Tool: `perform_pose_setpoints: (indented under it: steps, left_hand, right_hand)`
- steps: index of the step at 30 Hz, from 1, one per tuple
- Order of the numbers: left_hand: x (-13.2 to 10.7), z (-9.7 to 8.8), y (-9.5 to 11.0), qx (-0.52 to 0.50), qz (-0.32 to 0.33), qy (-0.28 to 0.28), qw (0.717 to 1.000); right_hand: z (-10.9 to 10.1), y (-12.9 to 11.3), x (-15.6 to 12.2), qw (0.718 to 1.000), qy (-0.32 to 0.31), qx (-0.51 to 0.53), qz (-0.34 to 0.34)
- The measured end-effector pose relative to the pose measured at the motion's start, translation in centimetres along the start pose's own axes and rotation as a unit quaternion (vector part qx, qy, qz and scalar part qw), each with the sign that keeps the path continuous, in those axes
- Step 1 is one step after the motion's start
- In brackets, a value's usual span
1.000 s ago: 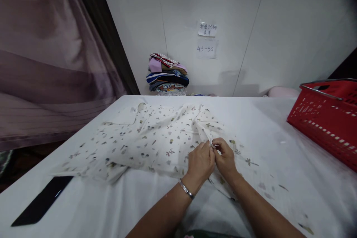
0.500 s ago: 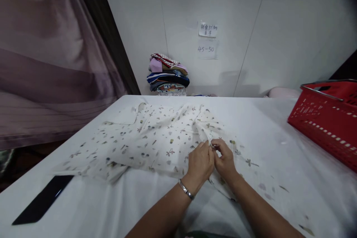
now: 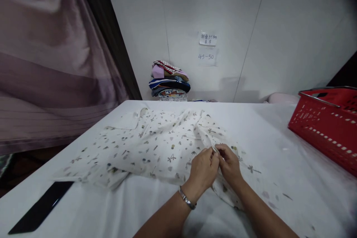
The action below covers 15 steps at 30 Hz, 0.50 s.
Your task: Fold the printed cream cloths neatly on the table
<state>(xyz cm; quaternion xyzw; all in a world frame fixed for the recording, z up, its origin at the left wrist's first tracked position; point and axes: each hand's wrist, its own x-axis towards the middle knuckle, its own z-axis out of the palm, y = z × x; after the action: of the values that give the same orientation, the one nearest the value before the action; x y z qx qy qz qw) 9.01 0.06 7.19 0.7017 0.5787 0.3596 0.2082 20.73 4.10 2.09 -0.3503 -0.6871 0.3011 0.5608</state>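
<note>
A thin white cloth (image 3: 163, 145) printed with small leaves and dragonfly-like shapes lies spread and wrinkled over the table. My left hand (image 3: 205, 166), with a silver bracelet at the wrist, pinches a gathered fold near the cloth's right part. Right beside it, my right hand (image 3: 229, 161) grips the same fold between thumb and fingers. Both hands' fingertips meet there, so the pinched bit itself is mostly hidden. Part of the cloth hangs below the hands and spreads on to the right.
A flat black object (image 3: 41, 208) lies at the front left of the white table (image 3: 267, 126). On the right stands a red plastic basket (image 3: 326, 126). Folded fabrics (image 3: 170, 81) are stacked beyond the far edge, under wall notes (image 3: 208, 48). A pinkish curtain (image 3: 55, 63) hangs at left.
The view has tilted up slightly, so everything sits lower in the picture. Both hands stay together on the fold, shifted a little to the right.
</note>
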Motion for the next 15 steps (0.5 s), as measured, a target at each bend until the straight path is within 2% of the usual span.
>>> perform_pose_setpoints:
  steps: [3,6,10,13,15]
  left_hand:
    - [0.0,-0.4,0.2,-0.030,0.019,-0.003,0.999]
    - [0.3,-1.0,-0.2,-0.061,0.028,0.011,0.998]
    - [1.7,-1.7,-1.8,-0.062,0.003,0.051,0.997]
    - [3.6,-1.4,-3.1,-0.040,0.003,0.053,0.998]
    - [5.1,-0.8,-3.7,-0.015,0.026,0.050,0.998]
  right_hand:
    - [-1.0,-1.0,0.3,0.999,-0.004,0.028,0.025]
    - [-3.2,-2.9,0.8,0.999,-0.017,0.041,0.025]
    - [-8.3,-5.9,2.2,0.999,-0.034,0.028,0.003]
    - [-12.6,-8.0,3.6,1.000,-0.009,0.000,0.007]
    - [-15.1,-9.5,4.5,1.000,0.018,-0.015,0.020]
